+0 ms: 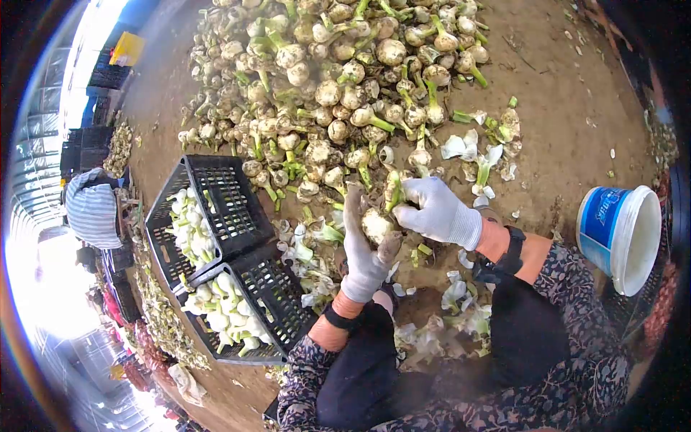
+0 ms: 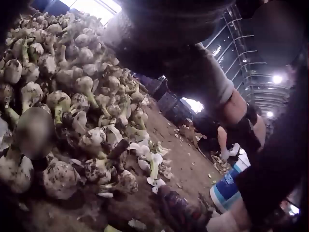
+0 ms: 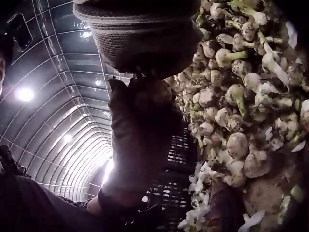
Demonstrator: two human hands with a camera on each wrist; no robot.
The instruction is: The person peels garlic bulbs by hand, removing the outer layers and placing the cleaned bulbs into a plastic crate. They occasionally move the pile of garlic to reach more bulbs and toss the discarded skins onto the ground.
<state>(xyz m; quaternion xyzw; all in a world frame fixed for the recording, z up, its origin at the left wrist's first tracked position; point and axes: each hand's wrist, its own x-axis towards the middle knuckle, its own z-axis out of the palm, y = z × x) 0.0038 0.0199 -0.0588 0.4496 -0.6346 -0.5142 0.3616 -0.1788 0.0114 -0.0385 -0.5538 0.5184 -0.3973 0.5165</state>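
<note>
In the head view the left hand [image 1: 364, 261], in a soiled white glove, holds a pale garlic bulb [image 1: 376, 226] between thumb and fingers. The gloved right hand [image 1: 440, 214] pinches the bulb's green stem [image 1: 393, 191] just above it. Both hands are close together at the near edge of a heap of dirty bulbs [image 1: 327, 93]. In the right wrist view the left hand [image 3: 137, 140] is dark below the right hand [image 3: 145, 41], and what lies between them is hard to make out.
Two black crates [image 1: 232, 205] with peeled white garlic [image 1: 232, 317] stand at left. A white and blue bucket [image 1: 603, 227] is at right. Peeled skins [image 1: 453, 295] litter the ground between the legs. Another person in a striped top [image 1: 93, 210] is at far left.
</note>
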